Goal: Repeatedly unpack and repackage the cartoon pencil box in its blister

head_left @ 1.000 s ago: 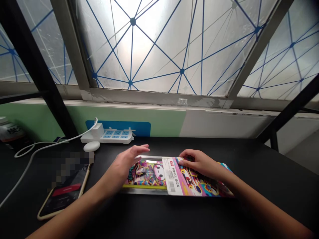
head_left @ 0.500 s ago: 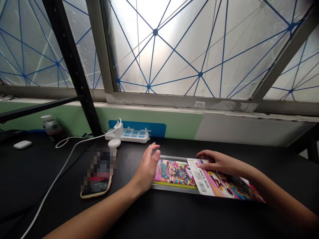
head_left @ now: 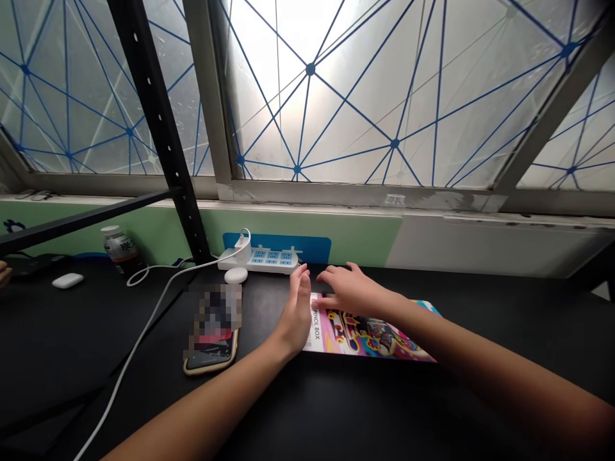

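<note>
A colourful, cartoon-printed cardboard sleeve [head_left: 369, 333] lies flat on the black table, its white label strip reading "PENCIL BOX". The pencil box inside is covered by the sleeve and my hands. At the left end stands my left hand [head_left: 298, 314], held edge-on with fingers stretched upward and the palm side against that end. My right hand [head_left: 355, 291] rests over the sleeve's left part, fingers extended and spread towards my left hand. Neither hand is wrapped round anything.
Left of my hands lies a phone [head_left: 214, 342] with a partly blurred screen. Behind it are a white round case [head_left: 236, 275] and a white power strip [head_left: 273, 259] with a cable. A bottle [head_left: 122, 246], a white earbud case [head_left: 68, 280] and another person's fingers [head_left: 4, 274] are farther left.
My right hand has moved left with the sleeve, which now covers the box part that showed before. My left hand stays at the left end. The view has shifted slightly.
</note>
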`<state>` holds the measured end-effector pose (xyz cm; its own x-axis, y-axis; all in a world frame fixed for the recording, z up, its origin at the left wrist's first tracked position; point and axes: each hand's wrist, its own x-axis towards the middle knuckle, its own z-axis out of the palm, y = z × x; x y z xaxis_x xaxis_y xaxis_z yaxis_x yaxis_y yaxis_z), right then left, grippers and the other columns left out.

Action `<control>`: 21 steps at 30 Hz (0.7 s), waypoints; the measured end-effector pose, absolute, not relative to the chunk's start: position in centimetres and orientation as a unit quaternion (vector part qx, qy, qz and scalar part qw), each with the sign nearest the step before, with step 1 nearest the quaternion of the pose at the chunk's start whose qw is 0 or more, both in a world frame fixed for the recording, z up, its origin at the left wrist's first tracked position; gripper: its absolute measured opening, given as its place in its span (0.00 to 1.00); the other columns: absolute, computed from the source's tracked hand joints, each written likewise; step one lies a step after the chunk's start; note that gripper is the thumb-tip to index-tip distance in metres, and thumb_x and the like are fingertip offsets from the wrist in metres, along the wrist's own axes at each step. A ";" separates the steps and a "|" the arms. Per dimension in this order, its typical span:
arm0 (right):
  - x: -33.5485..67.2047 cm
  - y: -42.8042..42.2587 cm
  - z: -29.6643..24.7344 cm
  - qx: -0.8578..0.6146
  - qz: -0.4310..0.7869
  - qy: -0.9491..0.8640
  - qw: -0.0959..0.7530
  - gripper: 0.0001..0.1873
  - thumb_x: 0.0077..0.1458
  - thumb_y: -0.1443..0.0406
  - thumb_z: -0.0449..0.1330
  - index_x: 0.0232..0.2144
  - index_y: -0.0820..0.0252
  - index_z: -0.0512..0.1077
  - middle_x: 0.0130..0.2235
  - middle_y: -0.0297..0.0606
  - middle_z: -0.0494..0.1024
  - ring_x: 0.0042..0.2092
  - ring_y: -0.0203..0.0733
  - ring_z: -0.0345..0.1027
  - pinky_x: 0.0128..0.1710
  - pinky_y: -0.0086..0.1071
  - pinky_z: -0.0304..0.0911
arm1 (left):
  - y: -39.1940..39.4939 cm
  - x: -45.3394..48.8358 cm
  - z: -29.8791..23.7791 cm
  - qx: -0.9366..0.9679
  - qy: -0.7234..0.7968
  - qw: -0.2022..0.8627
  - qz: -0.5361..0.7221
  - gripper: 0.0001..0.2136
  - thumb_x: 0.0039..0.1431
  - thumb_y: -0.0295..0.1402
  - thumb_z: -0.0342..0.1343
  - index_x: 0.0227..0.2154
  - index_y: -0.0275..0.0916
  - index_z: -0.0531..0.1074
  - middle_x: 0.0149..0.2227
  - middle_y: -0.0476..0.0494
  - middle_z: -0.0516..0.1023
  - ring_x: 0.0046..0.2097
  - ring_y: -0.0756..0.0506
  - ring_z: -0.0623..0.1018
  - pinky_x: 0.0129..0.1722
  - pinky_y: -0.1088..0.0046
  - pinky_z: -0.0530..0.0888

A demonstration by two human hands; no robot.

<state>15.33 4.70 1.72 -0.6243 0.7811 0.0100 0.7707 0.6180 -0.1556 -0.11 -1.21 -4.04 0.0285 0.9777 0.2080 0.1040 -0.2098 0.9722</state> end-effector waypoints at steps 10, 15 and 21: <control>29.4 2.8 -0.4 -0.536 0.065 -0.833 0.120 0.28 0.60 0.42 0.52 0.47 0.55 0.73 0.49 0.44 0.79 0.48 0.54 0.73 0.48 0.45 0.66 | -1.0 -0.8 -3.5 0.748 0.545 0.220 0.307 0.19 0.64 0.41 0.51 0.55 0.42 0.66 0.56 0.37 0.73 0.59 0.35 0.71 0.60 0.48 0.62; 29.6 1.5 -1.5 -0.516 0.026 -0.844 0.145 0.22 0.62 0.45 0.53 0.36 0.55 0.73 0.37 0.39 0.80 0.39 0.49 0.74 0.43 0.42 0.66 | -0.7 -0.6 -3.7 0.796 0.525 0.060 0.296 0.19 0.66 0.40 0.53 0.57 0.42 0.63 0.51 0.38 0.73 0.53 0.36 0.72 0.55 0.51 0.67; 29.5 1.0 -0.9 -0.432 -0.147 -0.841 0.292 0.21 0.59 0.47 0.60 0.34 0.58 0.67 0.36 0.42 0.77 0.36 0.47 0.72 0.41 0.40 0.66 | -1.5 -0.6 -1.9 0.824 0.428 -0.171 0.329 0.10 0.65 0.36 0.57 0.46 0.40 0.67 0.40 0.43 0.74 0.44 0.39 0.73 0.58 0.44 0.62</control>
